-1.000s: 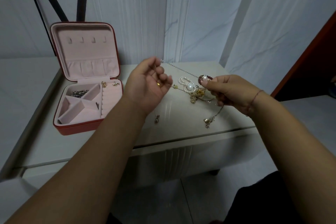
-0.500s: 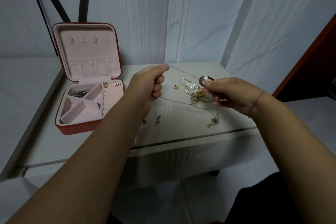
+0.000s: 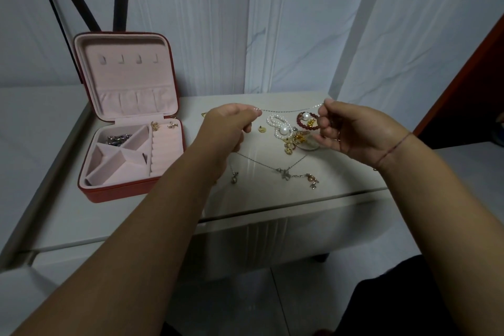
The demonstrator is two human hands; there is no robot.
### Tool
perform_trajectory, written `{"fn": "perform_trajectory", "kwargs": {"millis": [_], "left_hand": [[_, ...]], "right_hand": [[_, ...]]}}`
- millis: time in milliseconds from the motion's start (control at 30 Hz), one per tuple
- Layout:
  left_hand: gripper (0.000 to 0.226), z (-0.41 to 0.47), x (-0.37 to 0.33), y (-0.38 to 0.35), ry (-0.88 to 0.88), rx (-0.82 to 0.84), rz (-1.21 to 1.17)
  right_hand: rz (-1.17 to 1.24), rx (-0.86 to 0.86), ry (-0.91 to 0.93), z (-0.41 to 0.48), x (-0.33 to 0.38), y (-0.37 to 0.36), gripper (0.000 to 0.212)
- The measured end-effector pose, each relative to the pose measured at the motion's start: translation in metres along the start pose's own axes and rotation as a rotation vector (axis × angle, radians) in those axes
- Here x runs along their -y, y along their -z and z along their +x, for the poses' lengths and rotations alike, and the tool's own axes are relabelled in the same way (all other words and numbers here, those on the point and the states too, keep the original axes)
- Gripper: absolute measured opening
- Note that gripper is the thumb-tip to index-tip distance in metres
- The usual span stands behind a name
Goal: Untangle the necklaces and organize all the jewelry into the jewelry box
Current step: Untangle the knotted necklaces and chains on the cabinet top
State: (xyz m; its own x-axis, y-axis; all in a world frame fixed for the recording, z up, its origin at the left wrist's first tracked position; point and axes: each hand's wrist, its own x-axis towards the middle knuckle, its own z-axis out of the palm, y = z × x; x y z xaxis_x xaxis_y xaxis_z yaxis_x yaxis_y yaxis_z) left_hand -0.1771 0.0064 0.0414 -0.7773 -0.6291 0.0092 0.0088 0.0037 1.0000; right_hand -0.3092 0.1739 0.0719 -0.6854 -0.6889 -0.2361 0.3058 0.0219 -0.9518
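No text, label, brand mark, number or sign could be read anywhere in the view. None was made out on the red square jewelry box with pink velvet lining, and none on the pale glossy worktop.

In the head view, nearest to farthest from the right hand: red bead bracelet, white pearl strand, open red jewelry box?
1. Dark red bead bracelet, beside the right hand.
2. White pearl strand, further left.
3. Open red jewelry box, far left.
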Motion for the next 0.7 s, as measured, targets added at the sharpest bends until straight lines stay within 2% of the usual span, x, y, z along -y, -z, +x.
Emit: {"fn": "perform_trajectory", "kwargs": {"millis": [200,300,533,700], "left_hand": [[0.009,0.001,-0.002,0.0,-0.045,-0.057,0.013],[0.011,0.001,0.001,-0.001,-0.058,-0.057,0.042],[0.01,0.001,0.012,-0.007,0.02,0.011,0.07],[0.013,0.002,0.019,-0.011,0.05,0.032,0.085]], "right_hand": [[-0.442,-0.126,0.178,0.001,-0.007,0.002,0.018],[-0.603,-0.153,0.209,0.004,-0.014,0.001,0.012],[-0.683,-0.136,0.12,0.016,-0.031,-0.003,0.023],[-0.715,-0.201,0.01,0.022,-0.034,0.007,0.018]]}}
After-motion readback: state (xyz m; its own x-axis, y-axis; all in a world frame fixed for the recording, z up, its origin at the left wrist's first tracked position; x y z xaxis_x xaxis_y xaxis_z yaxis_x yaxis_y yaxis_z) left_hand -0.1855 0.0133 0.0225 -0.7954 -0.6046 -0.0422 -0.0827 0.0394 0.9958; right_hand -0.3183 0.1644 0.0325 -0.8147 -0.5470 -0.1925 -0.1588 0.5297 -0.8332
